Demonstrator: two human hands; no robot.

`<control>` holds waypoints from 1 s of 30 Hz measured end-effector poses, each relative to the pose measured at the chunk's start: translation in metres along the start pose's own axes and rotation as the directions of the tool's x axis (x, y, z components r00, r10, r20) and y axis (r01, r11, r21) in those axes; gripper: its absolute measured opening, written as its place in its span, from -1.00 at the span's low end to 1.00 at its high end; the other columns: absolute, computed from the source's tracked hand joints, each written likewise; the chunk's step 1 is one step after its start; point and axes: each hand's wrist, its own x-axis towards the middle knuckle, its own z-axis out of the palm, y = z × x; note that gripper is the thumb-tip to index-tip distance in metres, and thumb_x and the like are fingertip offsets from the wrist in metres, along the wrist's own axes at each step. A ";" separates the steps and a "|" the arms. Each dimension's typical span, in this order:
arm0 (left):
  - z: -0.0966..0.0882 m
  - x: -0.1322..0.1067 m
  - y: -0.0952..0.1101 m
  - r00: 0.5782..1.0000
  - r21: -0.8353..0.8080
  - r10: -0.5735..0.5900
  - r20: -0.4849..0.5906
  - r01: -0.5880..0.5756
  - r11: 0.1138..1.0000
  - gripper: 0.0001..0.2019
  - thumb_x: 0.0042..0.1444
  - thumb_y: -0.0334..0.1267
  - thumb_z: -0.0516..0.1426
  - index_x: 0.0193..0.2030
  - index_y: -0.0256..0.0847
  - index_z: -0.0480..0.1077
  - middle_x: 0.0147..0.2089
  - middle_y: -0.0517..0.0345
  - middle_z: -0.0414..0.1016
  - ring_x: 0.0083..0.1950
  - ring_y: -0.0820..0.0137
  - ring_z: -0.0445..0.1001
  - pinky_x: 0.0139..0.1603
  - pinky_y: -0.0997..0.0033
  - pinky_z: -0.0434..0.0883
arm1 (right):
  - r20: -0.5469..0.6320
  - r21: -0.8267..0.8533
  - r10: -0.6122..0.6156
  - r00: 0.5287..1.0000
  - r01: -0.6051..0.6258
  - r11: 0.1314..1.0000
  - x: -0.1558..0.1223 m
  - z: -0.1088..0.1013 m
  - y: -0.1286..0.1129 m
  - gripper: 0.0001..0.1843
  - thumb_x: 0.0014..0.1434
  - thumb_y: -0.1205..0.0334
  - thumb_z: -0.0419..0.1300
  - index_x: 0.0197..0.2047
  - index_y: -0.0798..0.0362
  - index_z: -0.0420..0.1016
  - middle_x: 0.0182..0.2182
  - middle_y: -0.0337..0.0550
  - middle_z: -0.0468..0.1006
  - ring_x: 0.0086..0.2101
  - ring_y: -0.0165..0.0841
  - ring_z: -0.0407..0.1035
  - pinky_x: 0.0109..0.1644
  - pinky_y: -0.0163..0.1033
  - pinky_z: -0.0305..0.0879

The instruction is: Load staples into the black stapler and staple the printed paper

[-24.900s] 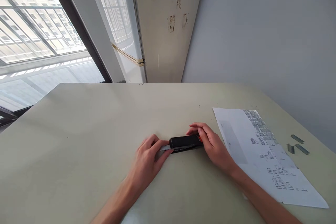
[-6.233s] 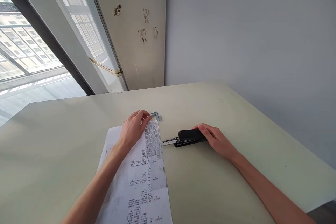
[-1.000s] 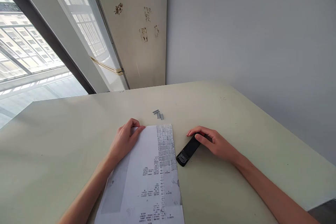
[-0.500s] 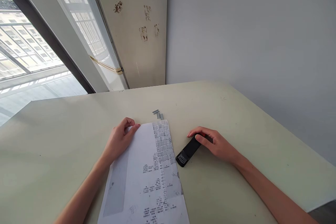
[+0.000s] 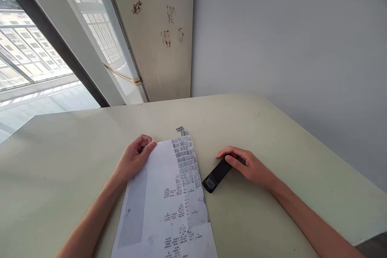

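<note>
On the pale green, smooth-topped counter (image 5: 272,217) lies a long white sheet of printed paper (image 5: 163,197), between the two hands, running out of view at the near edge. The left hand (image 5: 136,157) pinches its far left corner, thumb on top against curled fingers. Rows of dark, barcode-like marks fill the sheet's far right corner, and a grey printed block runs down its left side. The right hand (image 5: 240,162) holds the rear of a slim black stapler (image 5: 216,175), index finger curving round the far side and thumb pressed along the near side; a bit of red shows beneath the fingers. The stapler lies slanted, its front end just beside the sheet's right edge. It is closed, so any staples inside are hidden. Small grey metal staple strips (image 5: 179,129) lie loose on the counter at the sheet's far edge; whether paper overlaps them is unclear.
</note>
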 end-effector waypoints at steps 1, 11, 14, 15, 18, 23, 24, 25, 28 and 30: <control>-0.001 0.000 0.000 1.000 -0.019 -0.008 -0.003 0.008 1.000 -0.57 0.29 0.23 0.16 -0.21 -0.12 0.32 -0.40 0.31 0.21 -0.41 0.46 0.18 -0.45 0.50 0.18 | 0.000 0.002 0.001 1.000 -0.001 1.000 0.000 0.000 0.000 -0.59 0.47 -0.19 0.07 0.00 -0.13 0.60 0.02 -0.15 0.66 0.05 -0.13 0.47 0.06 -0.09 0.38; 0.018 -0.002 0.009 0.992 0.094 -0.062 -0.108 0.073 0.993 -0.58 0.27 0.23 0.14 -0.26 -0.11 0.34 -0.40 0.28 0.37 -0.41 0.43 0.21 -0.42 0.45 0.19 | -0.004 0.004 -0.010 1.000 0.010 1.000 0.002 0.000 -0.002 -0.61 0.48 -0.17 0.07 0.00 -0.13 0.61 0.02 -0.15 0.66 0.07 -0.13 0.48 0.11 -0.08 0.39; 0.028 -0.005 0.015 0.986 0.162 -0.078 -0.146 0.102 0.982 -0.62 0.30 0.18 0.12 -0.25 -0.11 0.34 -0.36 0.26 0.47 -0.41 0.40 0.24 -0.39 0.41 0.22 | -0.005 -0.003 -0.009 1.000 0.009 1.000 0.001 0.000 -0.003 -0.60 0.48 -0.18 0.07 0.00 -0.13 0.61 0.02 -0.14 0.66 0.07 -0.13 0.48 0.13 -0.07 0.38; 0.031 -0.006 0.017 0.984 0.182 -0.076 -0.163 0.106 0.977 -0.63 0.30 0.17 0.12 -0.25 -0.10 0.34 -0.35 0.25 0.49 -0.41 0.39 0.27 -0.38 0.40 0.24 | -0.006 -0.007 -0.009 1.000 0.009 1.000 0.001 0.000 -0.003 -0.60 0.48 -0.18 0.06 0.00 -0.13 0.60 0.02 -0.14 0.66 0.07 -0.13 0.48 0.14 -0.06 0.38; 0.037 -0.008 0.019 0.978 0.257 -0.035 -0.205 0.088 0.962 -0.66 0.33 0.14 0.09 -0.23 -0.10 0.33 -0.31 0.21 0.54 -0.37 0.33 0.37 -0.31 0.34 0.32 | -0.012 -0.019 -0.014 1.000 0.014 1.000 0.001 0.000 -0.003 -0.60 0.48 -0.17 0.06 0.00 -0.13 0.60 0.01 -0.15 0.66 0.06 -0.14 0.48 0.14 -0.06 0.37; 0.037 -0.008 0.013 0.978 0.354 0.053 -0.204 0.024 0.935 -0.70 0.34 0.09 0.07 -0.19 -0.11 0.37 -0.12 0.06 0.61 -0.02 0.12 0.50 0.16 0.02 0.37 | -0.020 -0.038 -0.033 0.999 0.033 0.999 0.001 0.001 0.001 -0.61 0.48 -0.16 0.06 0.00 -0.13 0.60 -0.01 -0.15 0.66 0.04 -0.14 0.48 0.12 -0.08 0.37; 0.036 -0.008 0.012 0.975 0.371 0.075 -0.207 0.007 0.929 -0.72 0.33 0.06 0.09 -0.16 -0.11 0.39 -0.06 0.03 0.61 0.09 0.07 0.47 0.26 -0.07 0.30 | -0.023 -0.042 -0.037 0.999 0.036 0.998 0.000 0.002 0.001 -0.61 0.48 -0.16 0.05 0.00 -0.13 0.59 -0.01 -0.15 0.66 0.04 -0.15 0.48 0.12 -0.08 0.37; 0.035 -0.010 0.012 0.973 0.393 0.110 -0.204 -0.021 0.919 -0.73 0.33 0.04 0.10 -0.12 -0.11 0.41 0.01 0.01 0.60 0.17 0.03 0.42 0.32 -0.13 0.25 | -0.028 -0.046 -0.040 0.999 0.038 0.998 0.000 0.002 0.002 -0.61 0.48 -0.16 0.05 0.00 -0.13 0.59 -0.02 -0.15 0.66 0.03 -0.15 0.49 0.11 -0.08 0.38; 0.036 -0.022 0.016 0.959 0.444 0.270 -0.089 -0.205 0.872 -0.76 0.40 -0.01 0.08 -0.01 -0.09 0.43 0.10 0.02 0.56 0.26 0.04 0.35 0.33 -0.16 0.27 | -0.046 -0.067 -0.039 0.998 0.036 0.997 -0.002 0.005 0.001 -0.61 0.48 -0.16 0.05 -0.02 -0.13 0.60 -0.03 -0.15 0.66 0.01 -0.15 0.49 0.04 -0.11 0.39; 0.042 -0.036 0.022 0.920 0.409 0.385 0.070 -0.379 0.830 -0.80 0.45 -0.07 0.07 0.01 -0.07 0.44 0.11 0.05 0.56 0.27 0.10 0.37 0.31 -0.07 0.35 | -0.062 -0.085 -0.036 0.997 0.031 0.996 -0.004 0.006 0.000 -0.60 0.49 -0.16 0.04 -0.03 -0.12 0.60 -0.05 -0.16 0.67 -0.03 -0.17 0.50 -0.02 -0.13 0.39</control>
